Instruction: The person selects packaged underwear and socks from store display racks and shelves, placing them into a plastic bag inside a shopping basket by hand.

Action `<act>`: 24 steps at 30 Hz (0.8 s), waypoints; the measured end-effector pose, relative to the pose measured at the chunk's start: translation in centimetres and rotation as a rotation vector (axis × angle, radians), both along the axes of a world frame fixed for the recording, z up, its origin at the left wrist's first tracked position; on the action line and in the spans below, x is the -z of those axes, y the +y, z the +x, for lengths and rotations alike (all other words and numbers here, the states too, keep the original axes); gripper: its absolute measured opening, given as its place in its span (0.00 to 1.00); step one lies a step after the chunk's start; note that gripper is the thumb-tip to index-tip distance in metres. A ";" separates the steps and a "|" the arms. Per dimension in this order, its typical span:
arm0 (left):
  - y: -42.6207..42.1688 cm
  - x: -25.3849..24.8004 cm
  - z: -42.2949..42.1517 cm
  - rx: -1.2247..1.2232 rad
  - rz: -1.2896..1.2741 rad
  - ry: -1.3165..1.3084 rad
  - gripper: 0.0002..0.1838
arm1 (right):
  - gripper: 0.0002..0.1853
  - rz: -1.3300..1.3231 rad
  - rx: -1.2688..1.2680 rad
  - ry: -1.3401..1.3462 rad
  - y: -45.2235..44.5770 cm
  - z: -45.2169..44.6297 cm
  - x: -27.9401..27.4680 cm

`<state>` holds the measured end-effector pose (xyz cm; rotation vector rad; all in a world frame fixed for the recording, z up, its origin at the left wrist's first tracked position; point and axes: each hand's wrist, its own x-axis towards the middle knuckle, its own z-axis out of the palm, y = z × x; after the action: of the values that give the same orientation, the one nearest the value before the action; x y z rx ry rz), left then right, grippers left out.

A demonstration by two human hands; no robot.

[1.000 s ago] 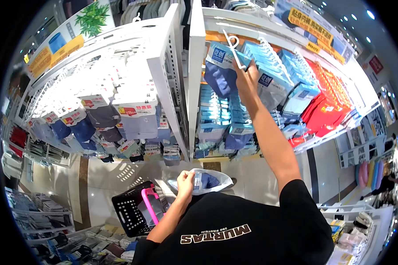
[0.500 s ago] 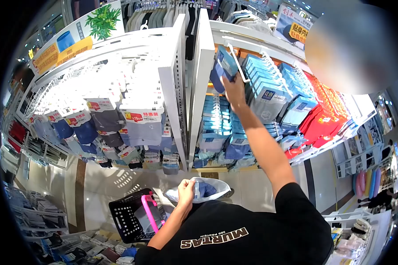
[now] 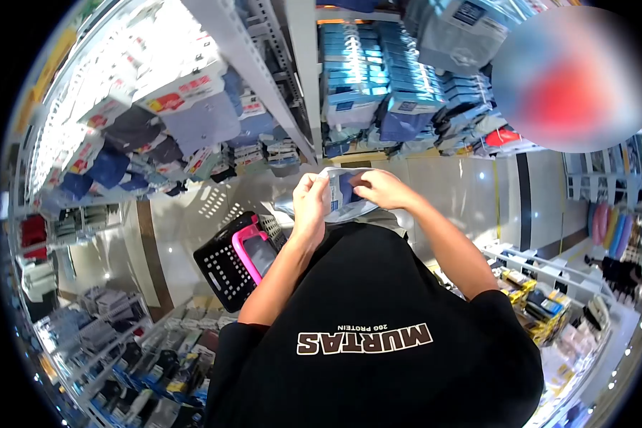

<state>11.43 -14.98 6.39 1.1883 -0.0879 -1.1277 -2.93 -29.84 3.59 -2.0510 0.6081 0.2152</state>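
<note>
In front of my chest, my left hand (image 3: 311, 203) pinches the near-left edge of a whitish plastic bag (image 3: 360, 212). Dark blue packed garments (image 3: 346, 189) show inside the bag's open mouth. My right hand (image 3: 379, 188) is at the bag's right side, its fingers curled over the opening; what they hold, if anything, is hidden. Beyond the bag hang rows of light blue packs (image 3: 414, 85) on white hooks.
A black basket (image 3: 225, 267) with a pink handle (image 3: 242, 250) is below left of the bag. White-tagged garments (image 3: 200, 118) hang on the left rack. A white upright (image 3: 303, 64) parts the racks. Goods shelves (image 3: 542, 307) stand at lower right.
My right hand has come down from the upper right rack to the bag. The blue pack it touched there is no longer on that hook in view. The view has tilted downward.
</note>
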 end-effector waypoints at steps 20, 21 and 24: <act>-2.8 1.3 -2.5 0.202 -0.037 0.039 0.06 | 0.25 -0.246 -0.092 0.156 2.2 -2.8 7.7; -2.9 1.5 -2.5 0.201 -0.010 0.027 0.06 | 0.20 -0.199 0.001 0.075 2.4 -4.3 6.4; -3.0 1.1 -2.3 0.130 0.082 -0.049 0.07 | 0.19 -0.191 0.091 -0.118 1.3 -5.8 1.1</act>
<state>9.14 -18.01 5.24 1.2985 -0.1594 -1.2257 -8.69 -28.49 2.54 -2.1949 0.6684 -0.0179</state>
